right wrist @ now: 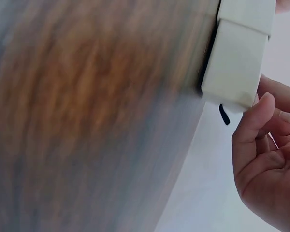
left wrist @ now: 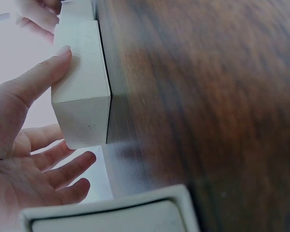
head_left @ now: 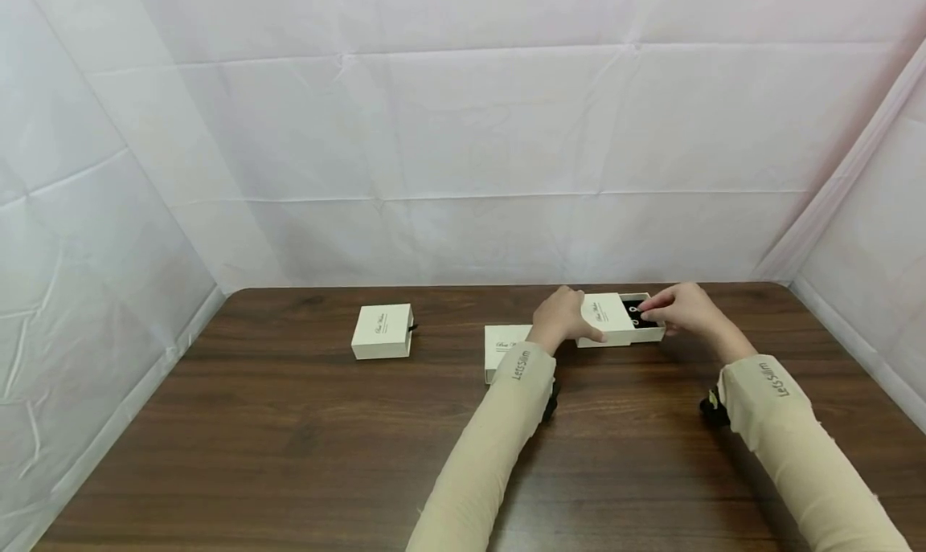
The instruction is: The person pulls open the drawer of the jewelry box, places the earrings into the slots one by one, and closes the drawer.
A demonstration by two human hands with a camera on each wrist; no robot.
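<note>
White card makes up the little box (head_left: pixel 606 319) that both hands are busy with, at the far side of the brown table (head_left: pixel 325 447). It is a box with a sleeve and a drawer. The drawer (head_left: pixel 646 320) is pulled partway out on the side of the right hand. Inside it is a black pad, and two small shiny rings sit on the pad. They are too small to tell more.

The left hand (head_left: pixel 560 317) grips the sleeve end of the box. In the left wrist view its thumb lies along one side of the box and its other fingers curl loosely below it.

The right hand (head_left: pixel 683 308) is at the open drawer. Its curled fingertips are on or just over the black pad; you cannot tell if they pinch anything. A small black pull tab (right wrist: pixel 224 114) hangs at the drawer end, just beside this hand's fingers.

A second white box (head_left: pixel 502 349) lies shut on the table just beside the left wrist, partly hidden by the sleeve. A third white box (head_left: pixel 383 331), also shut, sits well apart, out past the left hand.
</note>
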